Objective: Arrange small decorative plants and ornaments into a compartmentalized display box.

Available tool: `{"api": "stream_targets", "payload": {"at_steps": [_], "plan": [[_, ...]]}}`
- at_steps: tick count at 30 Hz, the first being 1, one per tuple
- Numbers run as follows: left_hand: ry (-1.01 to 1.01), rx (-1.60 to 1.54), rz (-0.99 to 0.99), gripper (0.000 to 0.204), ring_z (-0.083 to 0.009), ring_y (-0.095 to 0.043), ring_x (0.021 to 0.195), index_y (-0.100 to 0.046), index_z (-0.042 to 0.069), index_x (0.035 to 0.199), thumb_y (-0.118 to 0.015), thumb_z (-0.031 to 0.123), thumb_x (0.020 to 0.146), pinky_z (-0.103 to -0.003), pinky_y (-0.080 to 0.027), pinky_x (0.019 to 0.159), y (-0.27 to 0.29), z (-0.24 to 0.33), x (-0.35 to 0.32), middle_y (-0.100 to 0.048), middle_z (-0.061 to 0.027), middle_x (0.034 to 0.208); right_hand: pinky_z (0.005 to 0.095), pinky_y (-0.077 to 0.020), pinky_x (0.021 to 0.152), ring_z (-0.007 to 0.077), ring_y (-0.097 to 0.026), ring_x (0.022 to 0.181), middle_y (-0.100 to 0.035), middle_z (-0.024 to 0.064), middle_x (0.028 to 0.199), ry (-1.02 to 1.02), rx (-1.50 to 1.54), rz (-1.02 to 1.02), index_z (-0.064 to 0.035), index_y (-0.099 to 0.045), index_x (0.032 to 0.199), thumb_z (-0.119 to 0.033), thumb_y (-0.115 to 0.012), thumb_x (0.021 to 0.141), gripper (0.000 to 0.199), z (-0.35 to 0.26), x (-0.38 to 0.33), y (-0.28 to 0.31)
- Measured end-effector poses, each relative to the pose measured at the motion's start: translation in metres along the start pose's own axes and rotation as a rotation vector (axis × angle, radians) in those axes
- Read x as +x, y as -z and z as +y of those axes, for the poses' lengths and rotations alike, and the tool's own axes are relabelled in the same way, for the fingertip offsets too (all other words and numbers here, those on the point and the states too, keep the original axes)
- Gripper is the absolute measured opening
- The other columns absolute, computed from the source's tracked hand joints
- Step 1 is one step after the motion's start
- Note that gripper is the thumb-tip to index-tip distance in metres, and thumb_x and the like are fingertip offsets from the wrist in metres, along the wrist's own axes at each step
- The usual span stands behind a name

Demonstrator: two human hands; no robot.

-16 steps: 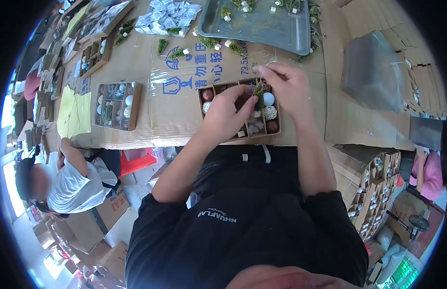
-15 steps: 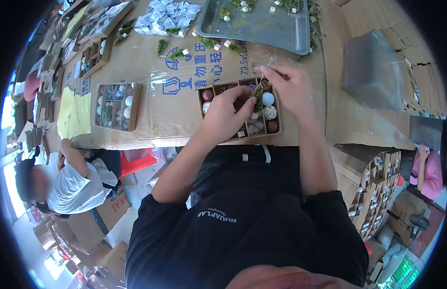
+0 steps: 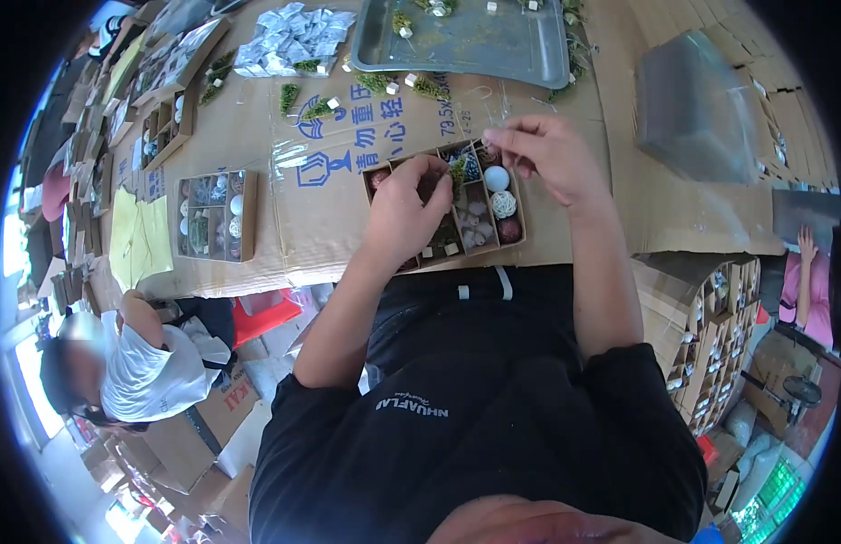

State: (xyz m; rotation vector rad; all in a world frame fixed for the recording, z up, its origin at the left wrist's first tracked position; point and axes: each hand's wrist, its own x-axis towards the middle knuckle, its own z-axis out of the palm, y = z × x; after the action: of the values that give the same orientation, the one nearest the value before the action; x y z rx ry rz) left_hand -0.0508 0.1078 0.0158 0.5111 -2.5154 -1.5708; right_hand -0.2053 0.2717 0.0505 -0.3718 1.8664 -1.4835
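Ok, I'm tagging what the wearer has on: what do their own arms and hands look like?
The left hand and right hand are bare, without gloves; no watch, bracelet or cable shows. The forearms are uncovered too. Loose, short black sleeves end near the elbows, part of a black shirt with small pale lettering.

On the tabletop (image 3: 298,238), a yellow sheet (image 3: 141,240) lies toward the left, silvery sachets (image 3: 294,41) toward the far edge, a translucent plastic block (image 3: 694,104) toward the right. Off its near edge, leftward, is a white-shirted person (image 3: 158,367); off its right, a pink-clad person (image 3: 808,295).
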Motion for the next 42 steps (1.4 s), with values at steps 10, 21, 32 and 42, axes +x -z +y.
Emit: {"api": "stream_targets", "payload": {"at_steps": [10, 21, 32, 42], "plan": [[-0.034, -0.268, 0.186, 0.039, -0.0127, -0.061, 0.088, -0.05, -0.003, 0.133, -0.062, 0.009, 0.098, -0.028, -0.053, 0.077, 0.021, -0.019, -0.003, -0.061, -0.0126, 0.11, 0.0203, -0.0391, 0.048, 0.0065, -0.048, 0.062, -0.064, -0.0009, 0.082, 0.447, 1.332, -0.454, -0.0006, -0.056, 0.137, -0.02, -0.057, 0.1, 0.041, -0.013, 0.023, 0.046], [-0.016, -0.454, 0.31, 0.028, -0.0104, -0.062, 0.084, -0.053, -0.004, 0.128, -0.051, 0.003, 0.101, -0.025, -0.051, 0.076, 0.044, -0.039, -0.013, -0.061, -0.0103, 0.111, 0.0452, -0.0574, 0.078, 0.0345, -0.071, 0.091, -0.075, 0.0148, 0.095, 0.355, -0.872, 0.565, -0.0093, -0.074, 0.108, -0.037, -0.075, 0.082, 0.038, 0.032, 0.111, -0.006], [-0.058, -0.557, 0.253, 0.027, -0.0095, -0.058, 0.088, -0.054, -0.005, 0.125, -0.057, 0.003, 0.099, -0.024, -0.051, 0.078, 0.03, -0.029, -0.006, -0.06, -0.0077, 0.106, 0.042, -0.0564, 0.071, 0.0342, -0.071, 0.078, -0.073, 0.0165, 0.083, 0.347, -0.662, 0.426, -0.0106, -0.077, 0.096, -0.038, -0.073, 0.083, 0.031, 0.056, 0.109, 0.0], [-0.235, -0.1, 0.291, 0.03, -0.0162, -0.062, 0.084, -0.061, -0.001, 0.119, -0.067, 0.007, 0.09, -0.03, -0.054, 0.074, 0.031, 0.021, 0.022, -0.063, -0.011, 0.108, 0.0456, -0.0555, 0.076, 0.0386, -0.069, 0.082, -0.072, 0.0202, 0.09, 0.173, -1.046, 0.271, -0.0072, -0.078, 0.096, -0.039, -0.067, 0.084, 0.036, 0.037, 0.126, 0.013]]}}
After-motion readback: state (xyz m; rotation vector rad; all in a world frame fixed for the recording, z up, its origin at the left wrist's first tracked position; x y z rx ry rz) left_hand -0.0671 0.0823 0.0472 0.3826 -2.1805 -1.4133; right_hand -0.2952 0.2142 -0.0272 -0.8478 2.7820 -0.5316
